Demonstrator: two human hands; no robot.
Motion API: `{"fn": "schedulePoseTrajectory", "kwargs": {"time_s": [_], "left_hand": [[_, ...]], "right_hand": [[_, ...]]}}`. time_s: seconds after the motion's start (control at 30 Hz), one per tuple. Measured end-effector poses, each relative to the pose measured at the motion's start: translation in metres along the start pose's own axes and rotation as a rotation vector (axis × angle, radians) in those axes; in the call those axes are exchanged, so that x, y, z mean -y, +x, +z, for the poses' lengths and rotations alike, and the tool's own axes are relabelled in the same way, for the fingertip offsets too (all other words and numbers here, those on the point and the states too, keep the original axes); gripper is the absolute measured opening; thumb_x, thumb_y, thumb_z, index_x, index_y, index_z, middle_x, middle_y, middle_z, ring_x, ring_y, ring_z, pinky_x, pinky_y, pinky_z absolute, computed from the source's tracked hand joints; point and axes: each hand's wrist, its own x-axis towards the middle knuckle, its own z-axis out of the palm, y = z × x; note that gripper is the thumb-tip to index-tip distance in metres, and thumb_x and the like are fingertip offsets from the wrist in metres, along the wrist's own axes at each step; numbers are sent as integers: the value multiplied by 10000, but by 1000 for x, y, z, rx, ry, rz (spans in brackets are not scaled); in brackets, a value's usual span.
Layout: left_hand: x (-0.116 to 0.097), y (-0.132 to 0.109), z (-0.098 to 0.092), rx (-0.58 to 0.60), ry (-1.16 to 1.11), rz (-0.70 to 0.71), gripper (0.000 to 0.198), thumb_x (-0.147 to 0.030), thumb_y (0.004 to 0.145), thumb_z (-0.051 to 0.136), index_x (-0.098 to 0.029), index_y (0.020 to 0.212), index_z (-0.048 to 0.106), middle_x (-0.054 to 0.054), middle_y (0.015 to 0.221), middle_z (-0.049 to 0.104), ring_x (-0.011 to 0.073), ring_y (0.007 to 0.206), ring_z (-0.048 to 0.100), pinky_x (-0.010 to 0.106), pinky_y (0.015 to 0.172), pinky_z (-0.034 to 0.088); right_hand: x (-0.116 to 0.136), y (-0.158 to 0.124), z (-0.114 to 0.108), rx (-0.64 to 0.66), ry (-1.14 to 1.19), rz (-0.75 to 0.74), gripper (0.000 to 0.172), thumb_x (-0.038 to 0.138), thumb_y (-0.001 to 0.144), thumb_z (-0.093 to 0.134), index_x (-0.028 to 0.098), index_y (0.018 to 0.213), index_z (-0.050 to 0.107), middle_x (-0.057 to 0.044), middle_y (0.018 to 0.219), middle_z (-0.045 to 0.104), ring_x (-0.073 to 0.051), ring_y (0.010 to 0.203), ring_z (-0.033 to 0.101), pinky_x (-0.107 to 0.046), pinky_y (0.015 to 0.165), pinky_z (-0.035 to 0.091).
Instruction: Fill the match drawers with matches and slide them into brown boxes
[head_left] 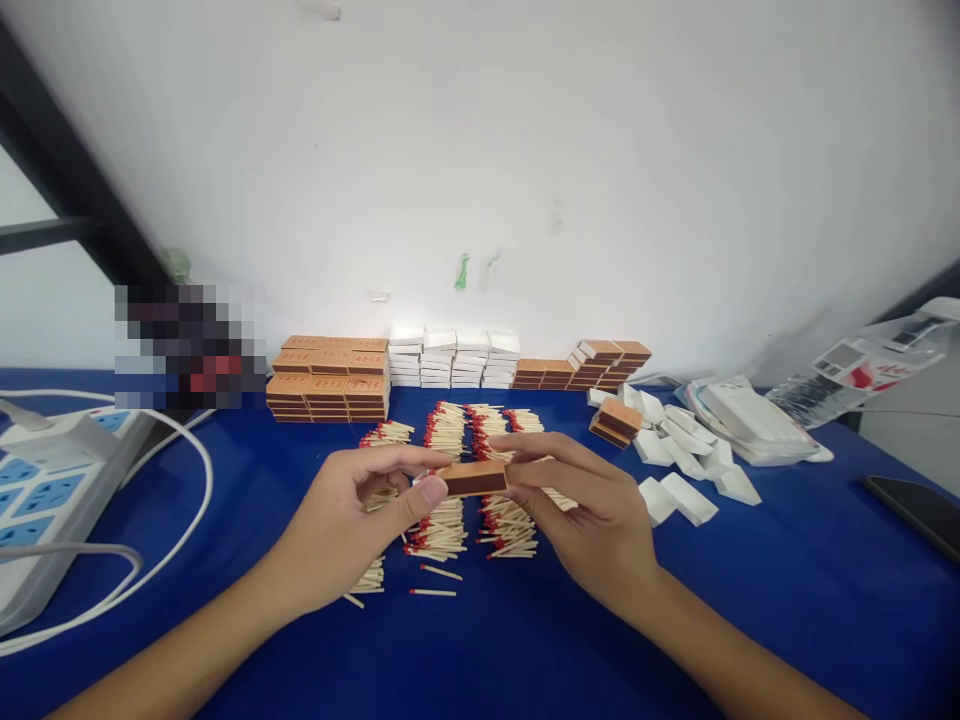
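Observation:
Between my two hands a matchbox (474, 480) is held level above the table, its dark striking side turned towards me. My left hand (367, 510) pinches its left end between thumb and fingers. At the other end, my right hand (589, 500) grips with thumb and fingertips. A little red and white shows by the left fingertips, too small to make out. Beneath the hands lie rows of red-tipped matches (439, 535), partly hidden by the hands. Two loose matches (433, 592) lie in front of them.
Along the wall stand stacked matchboxes (328, 385), white trays (455, 360) and more matchboxes (611, 362). Loose white trays (686, 495) and a matchbox (619, 418) lie to the right. A power strip (52, 500) with white cables is at left; a plastic bottle (862, 365) and phone (911, 515) are at right.

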Motion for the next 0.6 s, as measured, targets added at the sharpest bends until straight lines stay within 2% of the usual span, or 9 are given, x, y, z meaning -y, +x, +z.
{"fn": "schedulePoseTrajectory", "kwargs": {"time_s": [0.07, 0.13, 0.23, 0.33, 0.4, 0.5, 0.6], "left_hand": [[-2, 1, 0, -31, 13, 1, 353, -526, 894, 757, -250, 1104, 822, 53, 925, 815, 215, 743, 755, 288, 571, 600], [-3, 0, 0, -91, 96, 23, 377, -504, 838, 826, -252, 1119, 816, 51, 1015, 815, 230, 847, 767, 289, 646, 618], [-4, -1, 0, -157, 242, 148, 393, -415, 790, 899, -277, 1145, 805, 24, 1103, 800, 226, 1006, 751, 302, 869, 616], [-2, -1, 0, -182, 307, 281, 408, -337, 801, 904, -284, 1188, 787, 12, 1123, 792, 202, 1042, 734, 299, 978, 580], [1, -1, 0, -185, 321, 322, 413, -321, 802, 906, -280, 1192, 781, 9, 1120, 790, 190, 1037, 730, 288, 980, 575], [4, 0, 0, -175, 338, 342, 410, -320, 795, 913, -276, 1180, 780, 5, 1113, 786, 185, 1040, 727, 284, 984, 572], [5, 0, 1, -163, 344, 322, 394, -342, 798, 910, -277, 1166, 786, 6, 1113, 788, 193, 1049, 729, 295, 989, 575]], "right_hand": [[-2, -1, 0, 4, 3, -2, 162, 151, 954, 697, 279, 994, 788, -85, 1234, 735, -208, 906, 729, -360, 714, 649], [-2, -1, 0, 28, 74, 74, 209, 179, 924, 733, 286, 1097, 781, -102, 1296, 681, -202, 898, 712, -335, 639, 647], [0, -2, -1, 79, 260, 240, 281, 215, 913, 752, 294, 1182, 762, -106, 1345, 633, -223, 1023, 692, -315, 656, 649], [3, -1, 0, 134, 435, 392, 184, 297, 942, 738, 281, 1122, 772, -103, 1344, 623, -231, 1064, 671, -330, 720, 649], [3, 0, 1, 131, 495, 491, 142, 368, 942, 746, 258, 1023, 783, -98, 1289, 634, -198, 945, 672, -319, 692, 636], [2, 2, 6, 94, 513, 619, 225, 439, 902, 788, 219, 854, 774, -76, 1135, 645, -130, 736, 608, -269, 580, 577], [0, 3, 7, 98, 504, 683, 306, 475, 866, 815, 196, 758, 747, -58, 1041, 632, -114, 689, 573, -251, 557, 543]]}}
